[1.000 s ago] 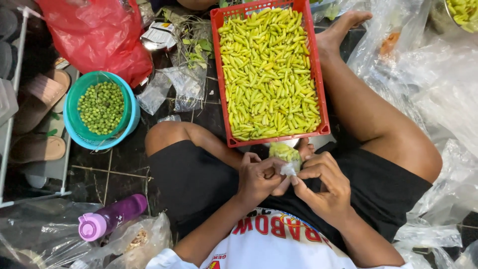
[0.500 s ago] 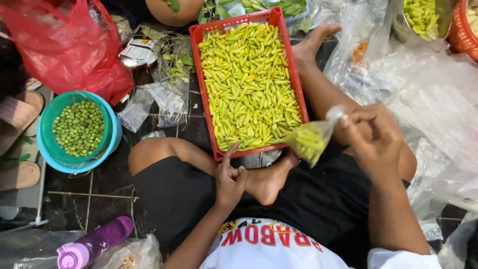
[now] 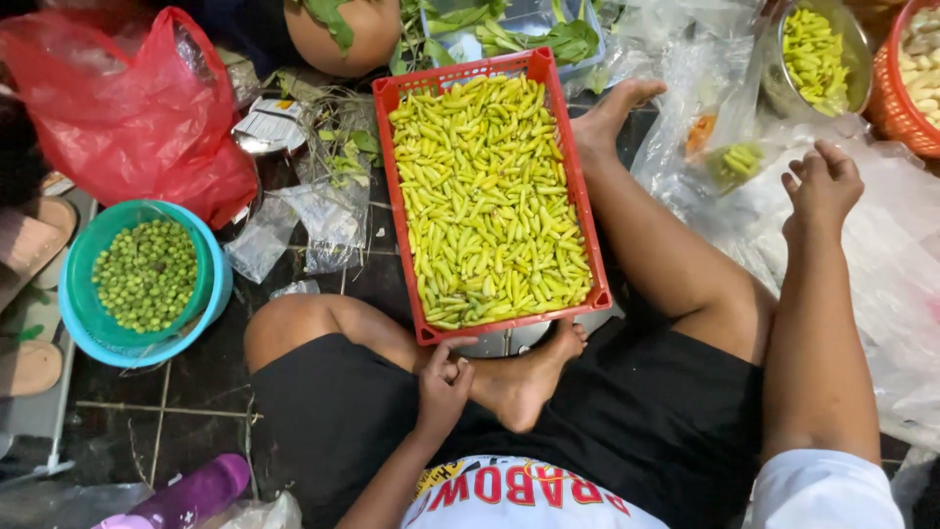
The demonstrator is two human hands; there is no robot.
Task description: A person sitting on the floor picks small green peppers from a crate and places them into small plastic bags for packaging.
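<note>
the left hand (image 3: 446, 377) rests loosely curled and holding nothing on the near knee, just below the near edge of the red plastic crate (image 3: 403, 211) heaped with small yellow-green chillies (image 3: 490, 196). the right hand (image 3: 821, 184) is out to the far right, fingers bent and narrow, pressing on clear plastic sheeting (image 3: 881, 255); nothing sits in its grip. just left of it lies a small clear bag of yellow-green chillies (image 3: 736, 162). a teal bowl of green peas (image 3: 147, 274) stands far left.
</note>
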